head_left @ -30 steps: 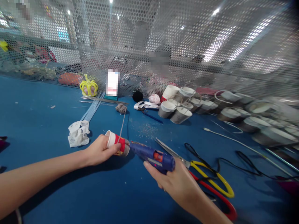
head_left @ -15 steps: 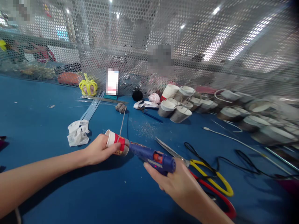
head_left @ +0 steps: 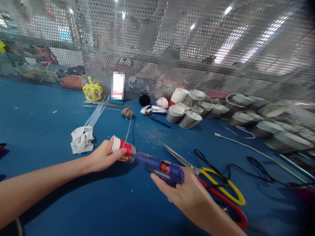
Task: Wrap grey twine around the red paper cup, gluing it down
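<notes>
My left hand (head_left: 104, 155) is closed around a red and white paper cup (head_left: 128, 149) tipped on its side, its mouth toward the left. Grey yarn is wound round the cup's base end, and a strand (head_left: 128, 131) runs from there back to a small grey yarn ball (head_left: 127, 113). In my right hand (head_left: 183, 190) is a blue glue gun (head_left: 157, 166), gripped by its handle. Its nozzle tip is at the yarn-wrapped end of the cup; whether it touches is hard to tell.
Large scissors (head_left: 216, 183) with yellow and red handles lie beside my right hand, among black cords (head_left: 261, 173). Several yarn-wrapped cups (head_left: 190, 120) stand at the back right. Clear glue sticks (head_left: 98, 111) and crumpled white paper (head_left: 82, 140) lie left. A perforated metal screen (head_left: 147, 42) closes the back.
Both hands hold nearly the same pose. The glue gun's tip has shifted very slightly left along the cup's base end.
</notes>
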A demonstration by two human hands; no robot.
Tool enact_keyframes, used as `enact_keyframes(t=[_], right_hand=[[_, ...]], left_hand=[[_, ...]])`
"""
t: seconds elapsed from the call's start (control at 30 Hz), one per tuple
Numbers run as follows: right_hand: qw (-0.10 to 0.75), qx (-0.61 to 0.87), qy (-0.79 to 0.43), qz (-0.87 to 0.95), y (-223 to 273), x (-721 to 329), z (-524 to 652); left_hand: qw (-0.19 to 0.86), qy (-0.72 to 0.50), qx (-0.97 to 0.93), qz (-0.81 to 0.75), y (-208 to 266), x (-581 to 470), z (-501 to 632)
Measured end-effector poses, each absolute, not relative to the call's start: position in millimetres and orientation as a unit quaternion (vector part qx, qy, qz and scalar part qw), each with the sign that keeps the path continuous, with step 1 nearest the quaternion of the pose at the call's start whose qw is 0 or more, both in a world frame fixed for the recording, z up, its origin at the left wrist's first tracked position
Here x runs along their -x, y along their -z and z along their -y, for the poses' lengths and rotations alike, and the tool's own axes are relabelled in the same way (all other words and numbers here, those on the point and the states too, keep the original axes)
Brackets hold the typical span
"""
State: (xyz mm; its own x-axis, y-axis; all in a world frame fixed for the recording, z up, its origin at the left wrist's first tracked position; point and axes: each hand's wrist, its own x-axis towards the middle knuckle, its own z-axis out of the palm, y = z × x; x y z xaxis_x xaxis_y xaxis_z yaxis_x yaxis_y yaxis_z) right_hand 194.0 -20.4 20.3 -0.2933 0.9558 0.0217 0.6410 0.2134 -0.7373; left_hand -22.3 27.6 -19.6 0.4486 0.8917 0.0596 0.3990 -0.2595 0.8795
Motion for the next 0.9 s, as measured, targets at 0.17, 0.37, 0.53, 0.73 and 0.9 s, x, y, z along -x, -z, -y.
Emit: enact_keyframes(t=[0.17,0.37,0.53,0.73,0.9], right_hand=[[0.253,0.547,-0.317,0.732,-14,-197,23],[0.249,0.555,-0.304,0.733,-12,-195,25],[0.203,0.551,-0.297,0.753,-18,-190,26],[0.230,0.554,-0.286,0.747,-17,-190,25],[0.254,0.545,-0.292,0.744,-23,-190,21]], left_hand=[[0.462,-0.308,-0.717,-0.422,20,22,-29],[0.493,-0.311,-0.684,-0.438,21,22,-29],[0.490,-0.311,-0.683,-0.444,21,23,-29],[0.484,-0.311,-0.685,-0.446,20,22,-29],[0.473,-0.309,-0.704,-0.430,21,22,-29]])
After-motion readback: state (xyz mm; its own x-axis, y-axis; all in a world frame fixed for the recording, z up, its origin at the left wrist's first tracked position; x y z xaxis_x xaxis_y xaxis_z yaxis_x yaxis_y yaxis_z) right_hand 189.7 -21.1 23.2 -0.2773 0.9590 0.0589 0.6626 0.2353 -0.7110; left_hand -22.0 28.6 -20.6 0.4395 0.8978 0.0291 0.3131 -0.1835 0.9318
